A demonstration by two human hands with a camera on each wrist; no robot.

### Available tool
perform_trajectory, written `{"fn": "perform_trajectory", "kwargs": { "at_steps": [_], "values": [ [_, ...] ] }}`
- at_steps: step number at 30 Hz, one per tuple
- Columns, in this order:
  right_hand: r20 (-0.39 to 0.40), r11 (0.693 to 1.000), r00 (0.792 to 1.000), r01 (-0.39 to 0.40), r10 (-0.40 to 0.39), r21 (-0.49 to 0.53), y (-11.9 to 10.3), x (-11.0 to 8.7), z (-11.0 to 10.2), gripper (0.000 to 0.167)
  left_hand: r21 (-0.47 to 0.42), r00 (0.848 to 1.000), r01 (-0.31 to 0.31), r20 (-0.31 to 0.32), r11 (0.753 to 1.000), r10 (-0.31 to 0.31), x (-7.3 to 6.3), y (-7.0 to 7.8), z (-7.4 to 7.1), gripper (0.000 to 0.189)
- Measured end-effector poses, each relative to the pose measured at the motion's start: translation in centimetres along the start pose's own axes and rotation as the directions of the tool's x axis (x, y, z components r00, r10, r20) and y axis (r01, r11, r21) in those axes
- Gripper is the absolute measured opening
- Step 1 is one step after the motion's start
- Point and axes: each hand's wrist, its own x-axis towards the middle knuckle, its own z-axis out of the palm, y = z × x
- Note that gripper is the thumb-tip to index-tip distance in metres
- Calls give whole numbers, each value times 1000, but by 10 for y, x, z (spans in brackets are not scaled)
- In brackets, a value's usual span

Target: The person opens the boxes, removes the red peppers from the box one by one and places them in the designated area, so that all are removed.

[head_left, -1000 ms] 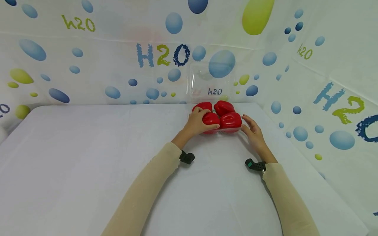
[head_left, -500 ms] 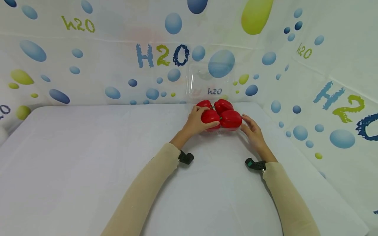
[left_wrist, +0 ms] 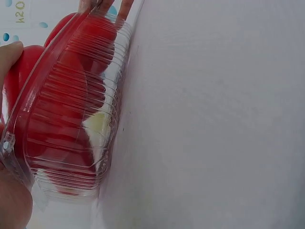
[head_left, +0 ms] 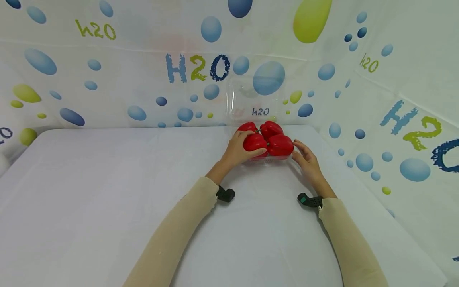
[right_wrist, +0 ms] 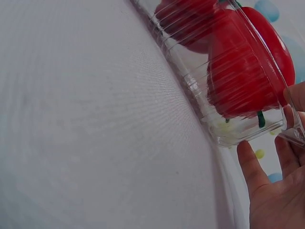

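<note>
Several red bell peppers fill a clear plastic clamshell container at the far side of the table. From the left, my left hand grips the near-left pepper, thumb across its front and fingers over its side. In the left wrist view, the ribbed clear wall stands next to that hand. My right hand holds the right corner of the container. The right wrist view has one finger over the rim and others against the outside. Some of the right fingers are hidden behind the container.
The container's clear lid stands upright, leaning toward the patterned wall sheet. A white cloth covers the table. The table's right edge runs close to my right arm.
The near peppers have shifted slightly up and away from me inside the container. My left hand has moved a little with them; my right hand has hardly moved.
</note>
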Motion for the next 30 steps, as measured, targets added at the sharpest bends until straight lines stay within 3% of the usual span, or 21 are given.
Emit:
{"fn": "perform_trajectory", "kwargs": {
  "at_steps": [8, 18, 30],
  "values": [
    [5, 1000, 1000, -1, 1, -16, 2, 1, -2, 51, 6, 1000, 4, 2, 1000, -4, -2, 0, 1, 73],
    [-17, 999, 1000, 21, -22, -38, 29, 12, -7, 50, 27, 1000, -23, 14, 999, 23, -3, -1, 1, 79],
    [-13, 1000, 1000, 15, -16, -22, 26, 11, -6, 52, 54, 999, -48, 15, 997, 47, -4, -4, 1, 80]
  ]
}}
